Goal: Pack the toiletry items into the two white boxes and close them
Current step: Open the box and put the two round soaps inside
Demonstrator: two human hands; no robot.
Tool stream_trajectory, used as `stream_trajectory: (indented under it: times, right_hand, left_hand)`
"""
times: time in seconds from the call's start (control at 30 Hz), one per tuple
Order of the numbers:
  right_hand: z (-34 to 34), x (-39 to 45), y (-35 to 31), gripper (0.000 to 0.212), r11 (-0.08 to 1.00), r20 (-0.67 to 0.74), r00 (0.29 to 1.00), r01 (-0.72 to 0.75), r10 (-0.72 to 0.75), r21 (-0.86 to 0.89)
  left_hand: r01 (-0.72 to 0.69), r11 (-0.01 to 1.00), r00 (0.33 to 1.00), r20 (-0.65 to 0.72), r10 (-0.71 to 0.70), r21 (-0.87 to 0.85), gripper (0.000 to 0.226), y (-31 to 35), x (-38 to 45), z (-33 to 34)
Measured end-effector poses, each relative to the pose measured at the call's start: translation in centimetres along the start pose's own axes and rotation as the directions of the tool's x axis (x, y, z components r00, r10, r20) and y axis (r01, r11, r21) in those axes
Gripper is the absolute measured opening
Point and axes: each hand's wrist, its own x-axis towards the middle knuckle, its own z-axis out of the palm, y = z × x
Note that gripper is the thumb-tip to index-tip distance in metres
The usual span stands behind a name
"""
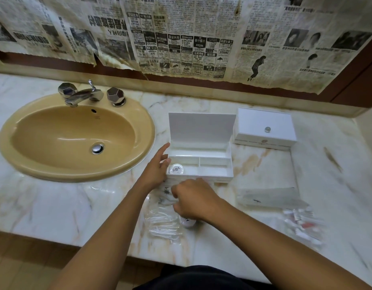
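Reaching down over the clear packets, the right hand (193,200) curls its fingers around a small white item (188,222) at the near edge of the bench (55,201); the left hand (157,168), fingers spread and relaxed, touches the left wall of the open white box (201,164). That box holds only one round item (176,169) in its front-left compartment, so packing looks barely begun. The second white box (264,128) sits lidded to the right, and wrapped toiletry packets (302,225) lie unpacked nearby
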Motion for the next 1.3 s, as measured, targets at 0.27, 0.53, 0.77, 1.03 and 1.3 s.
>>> stream_trajectory:
  times: [0.27,0.53,0.77,1.03,1.3]
  right_hand:
    - [2.6,-1.0,-0.1,0.032,0.986,0.090,0.995,0.048,-0.033,-0.161]
    - [3.5,-1.1,-0.2,0.040,0.966,0.087,0.996,0.059,-0.038,-0.253]
    - [2.6,-0.9,-0.3,0.036,0.984,0.081,0.995,0.064,-0.051,-0.168]
    - [-1.9,1.3,1.0,0.040,0.998,-0.159,0.987,0.010,0.000,0.059]
    - [-2.7,5.3,3.4,0.030,0.962,-0.248,0.937,-0.201,0.245,0.187]
  left_hand:
    - [0.008,1.000,1.000,-0.003,-0.008,0.012,0.048,0.1,0.0,0.1]
    - [0.024,1.000,1.000,0.001,-0.024,0.012,0.048,0.0,0.1,0.2]
    - [0.025,1.000,1.000,0.000,-0.025,0.013,0.048,-0.1,0.1,0.2]
    - [0.015,1.000,1.000,-0.002,-0.015,-0.010,0.048,-0.4,0.2,0.1]
    - [-0.001,1.000,1.000,0.002,0.001,-0.015,0.048,-0.7,0.3,0.2]
